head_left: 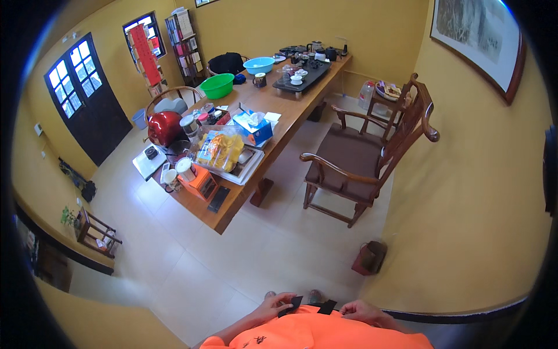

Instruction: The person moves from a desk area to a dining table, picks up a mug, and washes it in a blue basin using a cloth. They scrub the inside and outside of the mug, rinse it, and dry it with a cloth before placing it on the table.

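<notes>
At the lower edge, in front of my orange shirt [302,331], my left hand [274,306] pinches a flat black strap-like piece [292,305]. My right hand [359,311] rests against the shirt a little to the right with its fingers curled together. Whatever it holds, if anything, is too small to make out. Between both hands lies a second black piece [327,306], close to the right fingertips. Just beyond the hands the tips of my shoes [315,295] show on the floor.
Ahead stands a long wooden table [218,220] with a tissue box [256,129], a green basin [217,86], a blue basin [258,64] and a dark tea tray [317,79]. A wooden armchair [354,152] is on its right. A dark red bin [368,258] stands by the right wall.
</notes>
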{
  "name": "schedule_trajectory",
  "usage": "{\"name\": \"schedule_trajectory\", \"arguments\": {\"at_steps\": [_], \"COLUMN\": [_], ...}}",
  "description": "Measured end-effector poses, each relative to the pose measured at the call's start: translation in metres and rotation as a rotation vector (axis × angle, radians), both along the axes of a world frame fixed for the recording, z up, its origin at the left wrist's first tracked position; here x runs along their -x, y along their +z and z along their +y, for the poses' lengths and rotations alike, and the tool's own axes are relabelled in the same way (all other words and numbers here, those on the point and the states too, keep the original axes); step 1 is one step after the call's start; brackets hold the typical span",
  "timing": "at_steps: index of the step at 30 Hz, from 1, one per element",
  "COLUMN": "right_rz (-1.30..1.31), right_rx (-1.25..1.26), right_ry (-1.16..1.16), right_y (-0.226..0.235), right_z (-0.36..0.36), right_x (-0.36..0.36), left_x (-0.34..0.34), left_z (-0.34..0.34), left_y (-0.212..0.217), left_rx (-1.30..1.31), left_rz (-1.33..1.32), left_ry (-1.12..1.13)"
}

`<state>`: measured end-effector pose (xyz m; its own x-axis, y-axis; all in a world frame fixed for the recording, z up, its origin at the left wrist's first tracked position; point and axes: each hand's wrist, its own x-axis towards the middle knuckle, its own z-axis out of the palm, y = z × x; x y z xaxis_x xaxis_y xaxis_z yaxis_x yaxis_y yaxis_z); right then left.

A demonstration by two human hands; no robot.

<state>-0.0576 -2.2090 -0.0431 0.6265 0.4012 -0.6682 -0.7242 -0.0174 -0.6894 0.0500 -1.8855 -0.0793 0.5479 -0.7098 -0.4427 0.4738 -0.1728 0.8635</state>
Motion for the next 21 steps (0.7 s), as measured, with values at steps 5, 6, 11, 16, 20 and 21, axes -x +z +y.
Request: {"name": "schedule_trajectory", "arguments": {"at_steps": [5,6,11,16,20,21], "right_rz": [-0.095,-0.096,-0.105,-0.208,-0.246,-0.254], "right_rx": [0.122,0.114,0.182,0.192,0.284,0.299], "right_ry": [-0.058,-0.098,-0.176,-0.111,-0.055,-0.042], "right_y": [-0.023,-0.022,-0.013,0.001,0.004,0.006], "right_z": [0.052,0.061,0.088,0.094,0.086,0.084], "right_x": [-0.028,-0.032,-0.050,-0.062,-0.061,-0.063], "left_x": [-0.028,-0.034,-0.057,-0.065,-0.077,-0.080], "left_z": [0.044,0.053,0.072,0.085,0.063,0.061], "left_y": [-0.056,-0.056,-0.027,-0.064,0.003,0.001], "left_rx": [-0.177,-0.200,-0.335,-0.407,-0.396,-0.374], "left_rz": [-0.048,-0.063,-0.008,-0.045,-0.090,-0.072], "left_ry": [-0.107,-0.142,-0.284,-0.280,-0.329,-0.316]}}
